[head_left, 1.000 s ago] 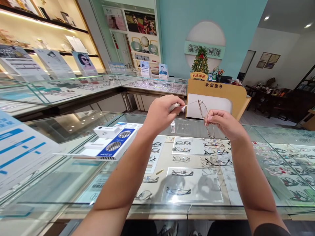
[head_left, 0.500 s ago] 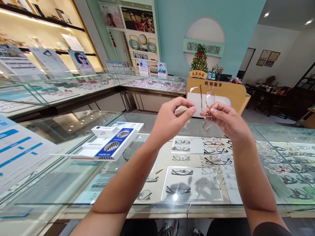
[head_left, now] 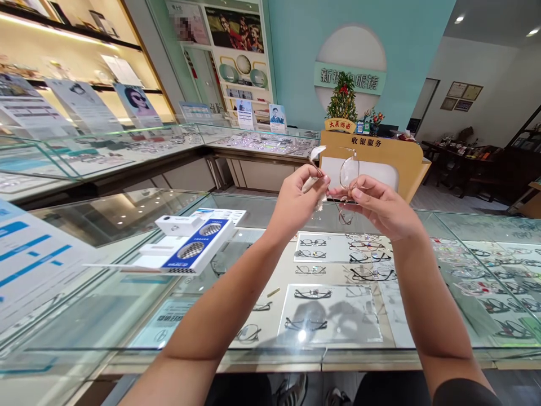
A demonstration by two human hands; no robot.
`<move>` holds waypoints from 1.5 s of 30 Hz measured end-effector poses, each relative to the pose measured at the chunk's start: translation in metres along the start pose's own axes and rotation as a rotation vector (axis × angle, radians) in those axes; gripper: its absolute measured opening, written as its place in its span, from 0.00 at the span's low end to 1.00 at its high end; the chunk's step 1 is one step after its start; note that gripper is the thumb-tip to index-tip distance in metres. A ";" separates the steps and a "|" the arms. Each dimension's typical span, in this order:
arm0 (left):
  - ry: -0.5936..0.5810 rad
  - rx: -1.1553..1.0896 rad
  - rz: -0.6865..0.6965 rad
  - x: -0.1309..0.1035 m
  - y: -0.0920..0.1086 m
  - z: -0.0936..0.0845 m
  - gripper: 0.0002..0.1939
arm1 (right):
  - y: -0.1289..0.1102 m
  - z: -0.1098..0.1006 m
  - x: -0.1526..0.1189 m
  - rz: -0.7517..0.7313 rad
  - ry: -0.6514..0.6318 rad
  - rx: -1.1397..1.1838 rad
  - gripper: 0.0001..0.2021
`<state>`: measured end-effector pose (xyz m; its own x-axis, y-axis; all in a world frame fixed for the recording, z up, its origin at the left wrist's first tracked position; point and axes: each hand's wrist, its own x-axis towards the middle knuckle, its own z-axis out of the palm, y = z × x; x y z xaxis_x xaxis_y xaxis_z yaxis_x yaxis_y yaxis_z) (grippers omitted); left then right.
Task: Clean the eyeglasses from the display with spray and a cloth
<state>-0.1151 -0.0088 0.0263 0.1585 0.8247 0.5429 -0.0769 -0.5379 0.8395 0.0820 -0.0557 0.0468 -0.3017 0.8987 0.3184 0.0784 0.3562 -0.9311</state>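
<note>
A pair of thin-rimmed eyeglasses (head_left: 350, 170) is held up above the glass counter, its lenses one above the other. My right hand (head_left: 382, 206) pinches the frame near its middle, between thumb and fingers. With its fingers closed, my left hand (head_left: 296, 197) grips one temple arm of the glasses, whose pale tip sticks up above the fingers. A crumpled off-white cloth (head_left: 320, 203) is bunched in that same hand, partly hidden by the fingers.
Several eyeglass frames (head_left: 313, 294) lie on display inside the glass counter (head_left: 236, 356) below my hands. On top at the left stand a blue-and-white box display (head_left: 192, 248) and a printed sheet (head_left: 38, 270). Beyond is a yellow cashier desk (head_left: 412, 163).
My right hand has moved the eyeglasses slightly left, towards my left hand. My left hand, which held only the cloth apart from the glasses, now has hold of a temple arm.
</note>
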 end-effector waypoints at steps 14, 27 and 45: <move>0.150 -0.458 -0.419 0.011 -0.010 0.009 0.18 | 0.016 -0.011 0.012 -0.234 0.293 -0.313 0.13; 0.110 -0.198 -0.392 0.011 -0.015 0.014 0.07 | 0.017 -0.020 0.010 -0.271 0.364 0.088 0.19; -0.978 1.010 -0.480 0.001 -0.078 0.015 0.15 | 0.003 -0.020 0.002 -0.268 0.391 0.235 0.19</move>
<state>-0.0937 0.0315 -0.0385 0.5843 0.7331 -0.3480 0.8076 -0.4834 0.3378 0.1011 -0.0479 0.0484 0.0989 0.8285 0.5511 -0.1815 0.5596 -0.8087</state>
